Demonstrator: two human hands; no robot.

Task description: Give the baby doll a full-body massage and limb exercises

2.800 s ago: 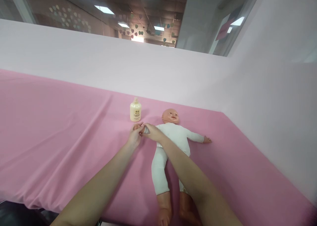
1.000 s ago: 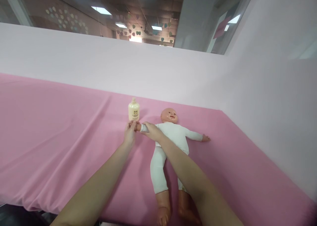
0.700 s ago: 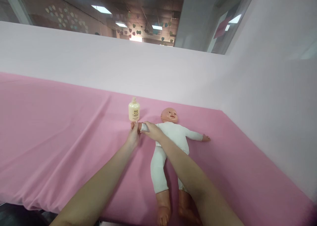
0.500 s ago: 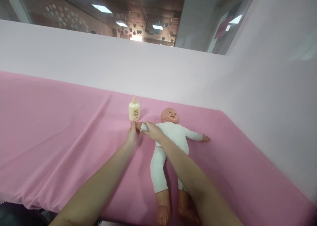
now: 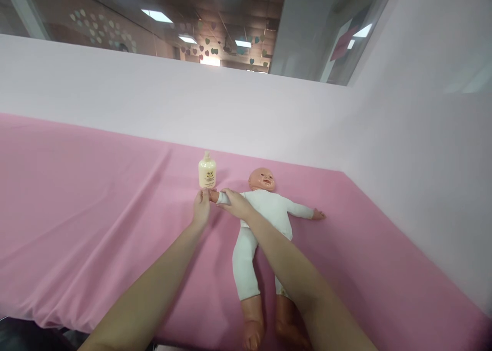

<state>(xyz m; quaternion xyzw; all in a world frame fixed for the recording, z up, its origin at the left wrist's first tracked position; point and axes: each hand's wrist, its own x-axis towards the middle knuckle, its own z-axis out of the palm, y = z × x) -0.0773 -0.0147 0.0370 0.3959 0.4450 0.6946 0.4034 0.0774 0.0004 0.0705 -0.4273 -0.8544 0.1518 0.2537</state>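
Note:
A baby doll (image 5: 269,207) with a white cloth body lies on its back, its head toward the wall. My left hand (image 5: 201,206) is closed on the doll's hand at the left. Around the white sleeve of that same arm, my right hand (image 5: 235,202) is wrapped, near the elbow. The doll's other arm stretches out to the right, and my right forearm passes over its body and hides part of one leg. Just beyond my left hand stands a cream pump bottle (image 5: 207,172), upright, with small dark print.
A pink sheet (image 5: 96,212) with folds at the left covers the table. Behind it rises a white wall (image 5: 172,100) with a window (image 5: 215,23) above, and another wall (image 5: 423,151) borders the right side. Dark items show below the front left edge.
My left hand has shifted slightly left toward the tips of the doll's fingers. My right hand keeps its hold on the arm. The doll and bottle stay in place.

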